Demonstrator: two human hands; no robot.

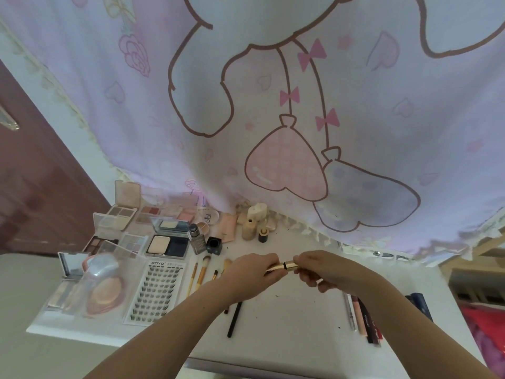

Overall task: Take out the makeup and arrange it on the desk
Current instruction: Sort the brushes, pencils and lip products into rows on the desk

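- Gold lipstick tube sat pinched between both hands above the white desk, the left hand curled round one end, the right hand round the other.
- Just behind the left hand lay makeup brushes.
- Further left were a lash tray and open powder compacts.
- Right of the right forearm lay pencils.
- Beyond the hands hung a pink cartoon curtain.
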